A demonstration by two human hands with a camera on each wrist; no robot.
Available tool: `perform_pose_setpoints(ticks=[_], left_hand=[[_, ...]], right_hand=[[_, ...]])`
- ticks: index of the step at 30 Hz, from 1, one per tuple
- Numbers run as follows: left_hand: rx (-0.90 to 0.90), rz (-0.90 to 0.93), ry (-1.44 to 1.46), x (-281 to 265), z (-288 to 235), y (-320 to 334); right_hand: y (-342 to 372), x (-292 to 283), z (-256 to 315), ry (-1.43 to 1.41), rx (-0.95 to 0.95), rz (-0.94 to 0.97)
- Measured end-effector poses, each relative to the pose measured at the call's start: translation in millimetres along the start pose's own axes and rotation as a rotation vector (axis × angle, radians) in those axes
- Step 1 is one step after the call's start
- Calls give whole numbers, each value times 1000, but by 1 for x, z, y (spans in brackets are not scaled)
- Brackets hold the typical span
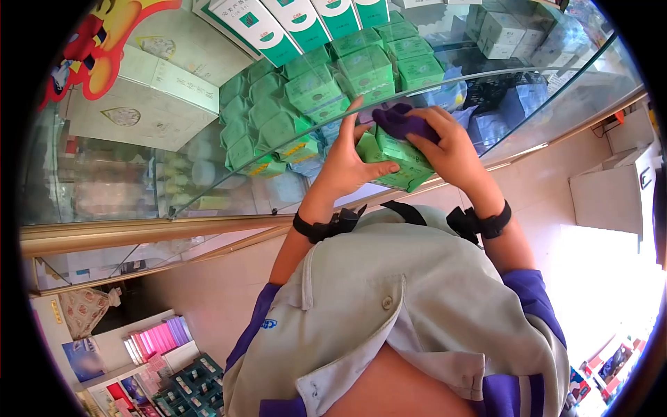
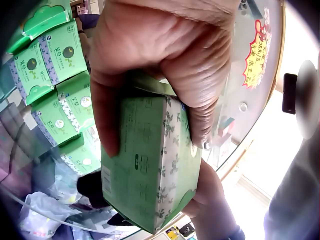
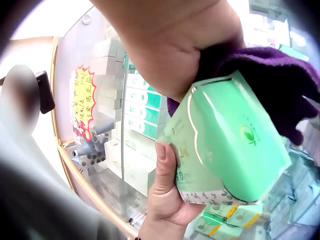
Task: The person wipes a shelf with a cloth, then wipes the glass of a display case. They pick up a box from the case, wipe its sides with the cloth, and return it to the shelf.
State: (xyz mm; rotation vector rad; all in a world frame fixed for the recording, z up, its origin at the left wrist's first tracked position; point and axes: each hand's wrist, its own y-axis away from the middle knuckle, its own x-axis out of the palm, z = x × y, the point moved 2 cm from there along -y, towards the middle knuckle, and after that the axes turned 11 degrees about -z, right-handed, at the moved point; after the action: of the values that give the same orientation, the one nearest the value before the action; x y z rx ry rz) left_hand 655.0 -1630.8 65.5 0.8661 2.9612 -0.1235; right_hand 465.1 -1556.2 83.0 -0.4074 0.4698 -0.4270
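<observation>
My left hand [image 1: 345, 158] grips a green carton [image 1: 401, 168] with leaf-patterned edging, above the glass counter's front edge. Its thumb lies along one face of the carton, and the fingers reach round the other side. From the right, my right hand [image 1: 455, 149] holds a bunched purple cloth [image 1: 399, 122] against the carton's top. In the left wrist view the carton [image 2: 137, 155] is tilted, with a printed side towards the camera. The right wrist view shows its shiny green end [image 3: 235, 140] beside the dark folds of the cloth [image 3: 275, 67].
Behind the hands, several similar green cartons [image 1: 313, 90] stand stacked on the glass counter [image 1: 201, 181]. White-and-green boxes [image 1: 299, 24] rise behind them, and a large pale box [image 1: 142, 104] is at the left. Blue packets [image 1: 524, 104] lie to the right. A wooden trim [image 1: 139, 233] runs along the counter front.
</observation>
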Motion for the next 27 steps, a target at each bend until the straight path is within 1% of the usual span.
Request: perform_pose_setpoints(ticks=[1, 3, 5, 7, 9, 10, 12, 13, 14, 16, 17, 18, 20, 21, 22, 23, 24, 25, 26, 27], left_hand=[[1, 0, -4, 0, 2, -1], [149, -58, -255, 0, 6, -4], [172, -72, -222, 2, -3, -3], [216, -114, -195, 0, -7, -3], [197, -135, -200, -2, -14, 3], [178, -157, -199, -3, -17, 5], [180, -164, -221, -3, -13, 7], [207, -159, -283, -1, -13, 8], [234, -154, -343, 2, -13, 7], [187, -171, -507, 8, -13, 3], [253, -172, -478, 9, -10, -1], [324, -173, -450, 9, -9, -5], [327, -199, -454, 7, -11, -1], [270, -195, -408, 5, -13, 0], [212, -191, -362, 2, -13, 0], [287, -181, -372, -1, -12, 0], [292, -175, -375, -1, -13, -1], [299, -201, -376, -2, -13, -1], [306, -228, -377, -2, -14, -3], [400, -248, -327, 0, -11, -7]], right_hand=[[2, 0, 5, -3, -1, -2], [8, 4, 25, 87, -275, 13], [8, 13, 41, 68, -300, 26], [7, 15, 40, 70, -313, 29], [2, 15, 21, 85, -256, -23], [0, 12, 12, 135, -179, -33], [-1, 5, -13, 134, -36, -64], [2, 2, -15, 130, 3, -68], [2, 1, -8, 131, 1, -72], [8, 11, 19, 44, -156, -8], [9, 16, 31, -17, -226, 13], [9, 19, 42, -14, -276, 32], [2, 19, 40, 34, -300, -1], [-1, 20, 33, 29, -298, -8], [-4, 19, 17, 61, -245, -68], [-6, 19, 1, 95, -192, -127], [-7, 20, -17, 157, -126, -195], [-7, 16, -31, 133, -50, -215], [-10, 12, -32, 107, 26, -234], [-11, 12, -29, 109, 24, -241]])
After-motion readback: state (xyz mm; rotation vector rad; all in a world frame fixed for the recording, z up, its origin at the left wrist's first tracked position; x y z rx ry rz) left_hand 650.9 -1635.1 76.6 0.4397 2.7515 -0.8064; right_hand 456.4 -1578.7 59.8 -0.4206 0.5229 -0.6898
